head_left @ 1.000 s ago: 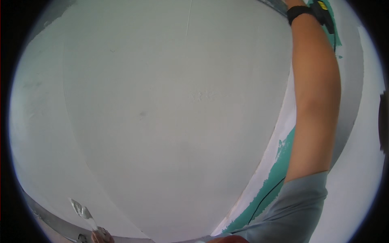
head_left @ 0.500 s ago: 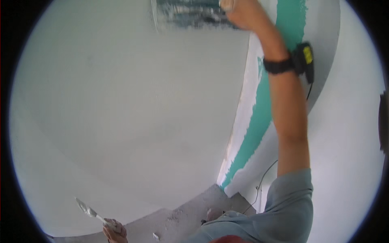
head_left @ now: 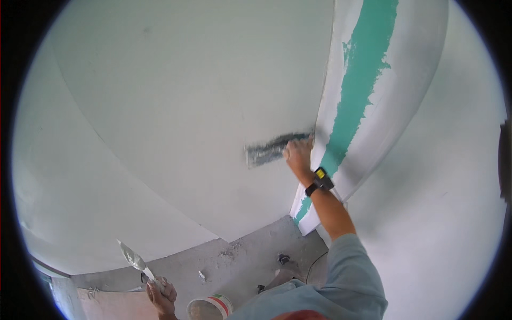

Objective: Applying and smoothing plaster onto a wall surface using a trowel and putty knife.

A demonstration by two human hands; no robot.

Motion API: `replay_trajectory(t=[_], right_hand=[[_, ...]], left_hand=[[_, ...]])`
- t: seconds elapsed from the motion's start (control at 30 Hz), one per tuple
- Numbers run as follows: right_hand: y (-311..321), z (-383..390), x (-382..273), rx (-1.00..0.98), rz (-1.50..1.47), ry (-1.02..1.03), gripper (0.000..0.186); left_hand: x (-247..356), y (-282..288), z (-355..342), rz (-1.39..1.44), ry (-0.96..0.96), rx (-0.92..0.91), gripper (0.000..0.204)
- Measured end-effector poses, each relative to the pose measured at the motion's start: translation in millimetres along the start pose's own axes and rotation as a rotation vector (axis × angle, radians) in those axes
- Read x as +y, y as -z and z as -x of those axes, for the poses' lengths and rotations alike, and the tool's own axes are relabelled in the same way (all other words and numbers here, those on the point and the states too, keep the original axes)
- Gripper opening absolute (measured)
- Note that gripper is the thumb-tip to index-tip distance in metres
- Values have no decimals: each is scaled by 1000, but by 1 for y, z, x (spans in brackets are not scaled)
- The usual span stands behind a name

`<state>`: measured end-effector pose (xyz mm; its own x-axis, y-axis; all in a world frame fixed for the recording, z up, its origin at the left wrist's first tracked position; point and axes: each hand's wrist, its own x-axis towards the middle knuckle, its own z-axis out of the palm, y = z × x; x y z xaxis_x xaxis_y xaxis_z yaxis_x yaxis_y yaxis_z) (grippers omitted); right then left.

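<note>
My right hand (head_left: 300, 156) is closed around the grip of a wide plastering trowel (head_left: 266, 153). The trowel's smeared rectangular blade lies along the pale wall (head_left: 176, 106), its right end at the corner beside a green strip (head_left: 354, 90). Low on the left, my left hand (head_left: 162, 297) grips the handle of a small pointed trowel (head_left: 132, 256). Whitish material coats its blade, which points up and to the left, in front of the wall's lower part.
A white bucket (head_left: 226, 304) with red and green marking stands near my body on the grey floor (head_left: 242, 266). Crumbs and a small white lump (head_left: 202, 276) lie on the floor. A dark cable (head_left: 316, 262) curves by the right wall. A pinkish board (head_left: 114, 305) lies lower left.
My right hand has swept the plastering trowel down the wall from the top of the view. My left hand has shifted slightly right, and the bucket has come into view.
</note>
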<state>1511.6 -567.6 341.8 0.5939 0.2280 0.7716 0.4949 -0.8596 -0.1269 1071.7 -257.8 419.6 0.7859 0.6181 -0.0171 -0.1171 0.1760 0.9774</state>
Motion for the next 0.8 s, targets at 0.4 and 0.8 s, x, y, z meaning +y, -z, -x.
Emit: replay_trajectory(t=[0.4, 0.8], right_hand=[[96, 1, -2, -713, -1295, -435, 17], [184, -74, -31, -777, -349, 467, 16]], left_hand=[[-55, -103, 6, -97, 7, -228, 32], [-28, -134, -23, 114, -66, -419, 47]])
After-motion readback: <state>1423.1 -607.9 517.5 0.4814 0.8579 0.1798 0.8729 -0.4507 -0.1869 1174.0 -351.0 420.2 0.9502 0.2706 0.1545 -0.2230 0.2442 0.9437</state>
